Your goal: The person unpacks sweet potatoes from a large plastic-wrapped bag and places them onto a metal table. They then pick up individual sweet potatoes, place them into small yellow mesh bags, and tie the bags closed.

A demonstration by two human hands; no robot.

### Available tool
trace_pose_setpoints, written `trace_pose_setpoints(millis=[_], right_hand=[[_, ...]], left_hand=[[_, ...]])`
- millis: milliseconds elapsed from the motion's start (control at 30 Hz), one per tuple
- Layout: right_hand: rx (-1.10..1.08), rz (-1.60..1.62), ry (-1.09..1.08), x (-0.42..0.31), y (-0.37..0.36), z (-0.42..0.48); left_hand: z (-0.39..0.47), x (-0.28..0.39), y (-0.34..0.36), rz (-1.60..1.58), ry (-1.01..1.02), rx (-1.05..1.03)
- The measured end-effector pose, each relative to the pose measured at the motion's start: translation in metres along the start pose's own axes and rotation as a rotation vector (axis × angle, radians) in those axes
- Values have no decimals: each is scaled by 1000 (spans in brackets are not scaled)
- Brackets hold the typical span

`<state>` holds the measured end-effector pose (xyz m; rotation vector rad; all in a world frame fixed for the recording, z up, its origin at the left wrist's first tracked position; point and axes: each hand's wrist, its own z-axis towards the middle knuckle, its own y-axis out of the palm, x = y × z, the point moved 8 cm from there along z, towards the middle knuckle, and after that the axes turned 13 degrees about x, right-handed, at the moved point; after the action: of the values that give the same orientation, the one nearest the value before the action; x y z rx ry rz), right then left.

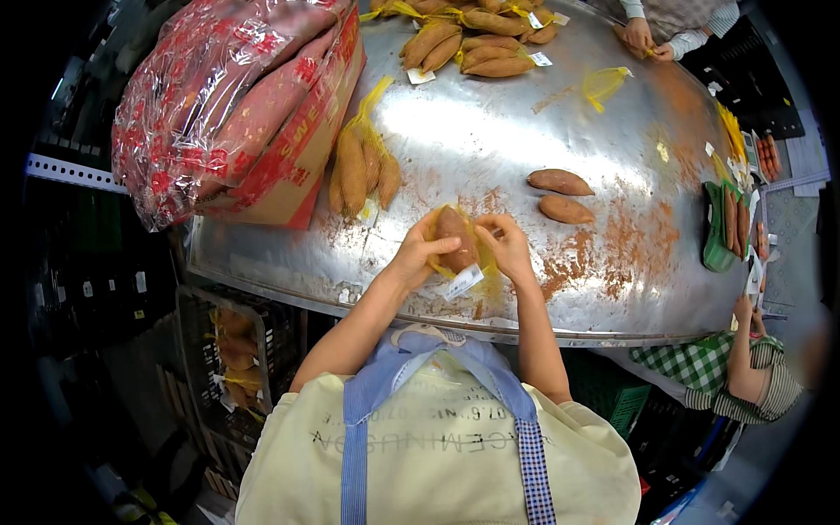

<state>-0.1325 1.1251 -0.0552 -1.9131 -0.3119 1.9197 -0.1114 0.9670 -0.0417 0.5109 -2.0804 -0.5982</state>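
My left hand (418,249) grips a sweet potato (454,237) partly wrapped in a yellow mesh bag (487,266). A white label (463,282) with print on it hangs from the mesh. On the other side, the fingers of my right hand (505,244) pinch the edge of the netting. Two loose sweet potatoes, an upper one (560,182) and a lower one (566,209), lie on the metal table (459,144) to the right of my hands. Up and to the left rests a filled mesh bag of sweet potatoes (363,164).
A cardboard box (298,157) of plastic-covered sweet potatoes stands at left. Filled bags (489,52) lie at the far edge, an unfilled mesh bag (602,85) further right. A green tray (718,230) sits at the right edge. Co-workers' hands (646,41) show at top right, another person (728,374) at right.
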Motion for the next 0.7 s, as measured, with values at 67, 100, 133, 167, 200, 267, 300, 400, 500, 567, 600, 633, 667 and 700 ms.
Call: trace_pose_setpoints(millis=[67,100,133,167,200,267,300,400,500,567,600,633,667,700], right_hand=[[231,74,-116,-22,-26,3],[350,109,-175,-34,-41,2],[305,187,-62,-34,-42,1],[179,172,-13,-43,-35,2],[58,154,38,-60,-25,2],[-141,-34,18,-60,3,-3],[-166,-20,86,-53,13,-5],[-199,119,260,-33,29,-14],[-211,253,272,-19,32,-16],[-204,444,341,-15,31,-17],[-197,536,373,-12,29,-16],[-141,687,416,-3,27,-13],[-83,837,458,10,26,-10],[-17,988,495,11,23,-5]], left_hand=[[7,5,-7,45,72,94],[9,7,-9,121,116,140],[11,7,-11,200,155,186],[13,8,-13,279,194,233],[15,5,-13,253,176,267],[24,-5,-14,203,145,332],[27,-10,-15,132,124,330],[26,-17,-15,14,93,353],[32,-22,-23,-83,16,355],[42,-34,-48,-76,-21,450],[45,-34,-54,-73,-40,494],[47,-32,-60,-155,-16,536],[48,-31,-66,-236,8,579],[48,-27,-69,-315,30,617]])
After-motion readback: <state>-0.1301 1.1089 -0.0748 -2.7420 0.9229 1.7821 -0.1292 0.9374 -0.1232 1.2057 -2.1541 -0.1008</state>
